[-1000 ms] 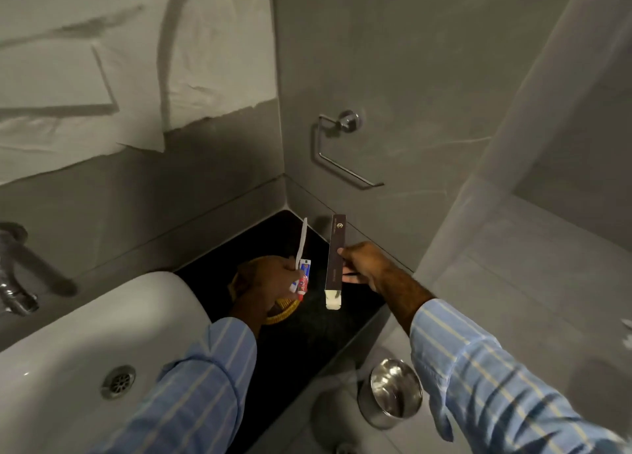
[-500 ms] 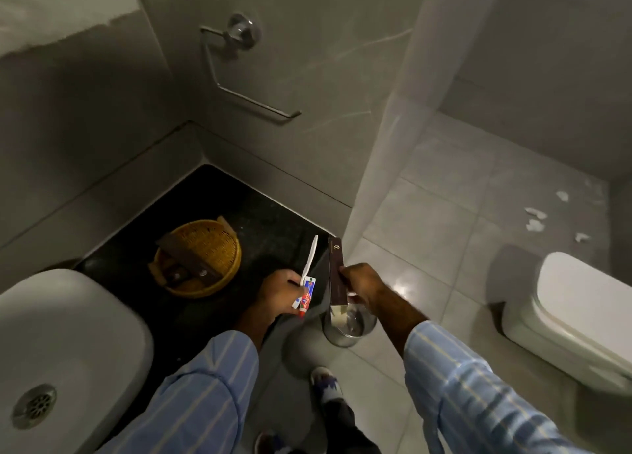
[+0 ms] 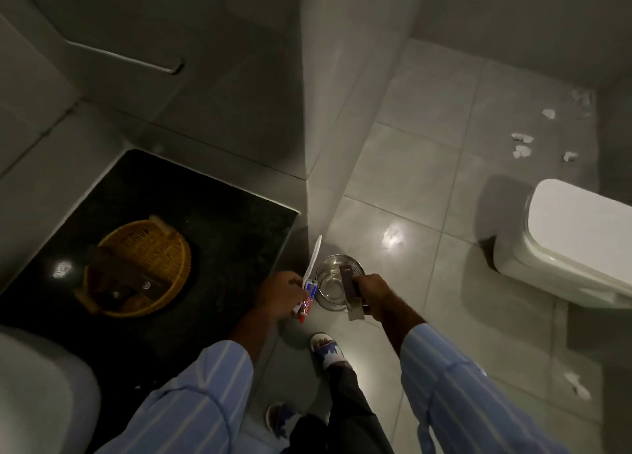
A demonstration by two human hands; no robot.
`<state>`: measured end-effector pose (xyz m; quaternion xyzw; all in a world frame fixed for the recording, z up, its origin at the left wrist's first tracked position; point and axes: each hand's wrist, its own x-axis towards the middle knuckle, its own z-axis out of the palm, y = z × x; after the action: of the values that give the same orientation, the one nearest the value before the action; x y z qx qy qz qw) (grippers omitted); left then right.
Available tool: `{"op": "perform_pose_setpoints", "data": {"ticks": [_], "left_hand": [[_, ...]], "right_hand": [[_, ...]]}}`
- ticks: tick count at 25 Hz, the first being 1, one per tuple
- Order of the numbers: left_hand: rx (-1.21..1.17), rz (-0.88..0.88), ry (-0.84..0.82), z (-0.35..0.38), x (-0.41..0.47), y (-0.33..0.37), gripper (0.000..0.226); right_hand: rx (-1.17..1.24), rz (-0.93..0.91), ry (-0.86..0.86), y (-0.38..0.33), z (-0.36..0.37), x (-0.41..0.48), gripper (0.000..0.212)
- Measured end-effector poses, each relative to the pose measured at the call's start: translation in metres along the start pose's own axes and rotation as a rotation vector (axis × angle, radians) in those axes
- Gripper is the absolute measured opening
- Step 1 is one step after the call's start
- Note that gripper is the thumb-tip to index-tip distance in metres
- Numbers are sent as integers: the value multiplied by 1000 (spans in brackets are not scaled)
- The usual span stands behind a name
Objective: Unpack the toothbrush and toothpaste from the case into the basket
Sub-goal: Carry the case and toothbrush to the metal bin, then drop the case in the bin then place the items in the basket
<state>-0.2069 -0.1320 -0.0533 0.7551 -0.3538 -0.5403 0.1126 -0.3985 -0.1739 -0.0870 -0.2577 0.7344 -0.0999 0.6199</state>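
Observation:
My left hand [image 3: 278, 291] grips a white toothbrush [image 3: 314, 255] together with a small red, white and blue toothpaste tube [image 3: 306, 303]. My right hand [image 3: 374, 294] holds the dark brown case [image 3: 349, 291], its open lower end pointing down, above a steel bin [image 3: 333, 282] on the floor. Both hands are past the right edge of the black counter [image 3: 212, 234]. A round yellow woven basket [image 3: 143, 265] sits on the counter to the left, with another dark brown case-like piece [image 3: 119, 274] lying across it.
A white basin [image 3: 37, 395] fills the lower left. A white toilet [image 3: 578, 245] stands at the right. Scraps of white paper [image 3: 521, 144] litter the grey tiled floor. A metal rail [image 3: 136, 58] is on the wall above the counter. My sandalled foot [image 3: 326, 349] is below the bin.
The view has tipped down and to the right, from counter corner to floor. Both hands, still holding their items, moved from over the basket to beyond the counter edge, above the steel bin.

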Motion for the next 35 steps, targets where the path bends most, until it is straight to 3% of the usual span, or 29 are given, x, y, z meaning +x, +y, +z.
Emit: {"op": "perform_pose_setpoints", "data": {"ticks": [5, 10, 13, 15, 17, 20, 22, 24, 28, 32, 35], "left_hand": [[44, -37, -20, 10, 34, -5, 29], [48, -60, -23, 12, 53, -15, 18], [83, -44, -46, 9, 56, -18, 20], [104, -25, -71, 5, 56, -17, 18], [151, 15, -94, -4, 53, -12, 18], [253, 121, -122, -24, 45, 5, 31], [315, 205, -108, -43, 36, 19, 30], [385, 280, -77, -62, 29, 31, 23], [366, 342, -38, -98, 17, 35, 22], [70, 335, 95, -130, 2, 21, 15], [-198, 278, 240, -153, -12, 6, 32]], "right_hand": [[110, 61, 0, 0, -2, 55, 16], [183, 129, 25, -1, -6, 87, 11], [-117, -6, 12, -14, -6, 93, 17], [-292, -269, 104, -34, 2, 81, 22], [-405, -582, 86, -64, 13, 57, 25], [-795, -867, -238, -109, 25, 22, 26], [-1142, -925, -433, -132, 33, 0, 29], [-1316, -944, -519, -146, 43, -17, 31], [-1318, -1032, -565, -166, 59, -42, 30], [-1186, -999, -615, -181, 80, -57, 34], [-984, -847, -724, -188, 99, -67, 45]]}}
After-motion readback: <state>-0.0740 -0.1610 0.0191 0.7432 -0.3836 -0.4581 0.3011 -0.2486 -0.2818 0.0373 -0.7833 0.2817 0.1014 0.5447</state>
